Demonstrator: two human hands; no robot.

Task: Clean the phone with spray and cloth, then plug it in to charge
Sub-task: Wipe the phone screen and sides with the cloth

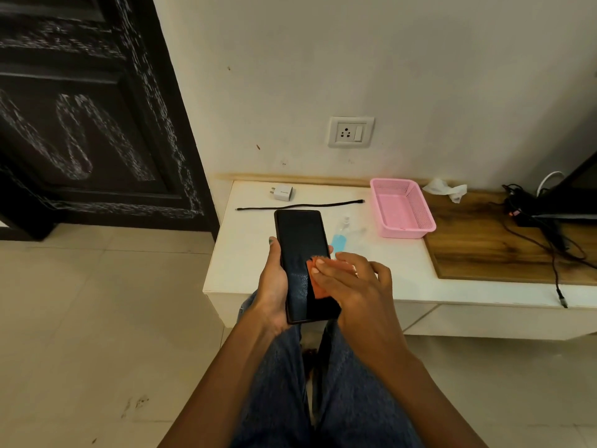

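My left hand (273, 286) grips a black phone (298, 250) by its edges, screen up, above the front of the white table (245, 253). My right hand (349, 279) presses an orange cloth (318, 291) flat against the lower right of the screen. Fine droplets show on the glass. A clear spray bottle with blue liquid (342, 236) lies on the table just behind the phone. Further back lie a white charger adapter (282, 192) and a black cable (300, 205). A white wall socket (351, 131) sits above the table.
A pink plastic basket (402, 206) stands to the right of the bottle. A crumpled white tissue (447, 189) and a tangle of black cables (542, 227) lie on the wooden section at the right. A dark carved door (90, 124) stands to the left.
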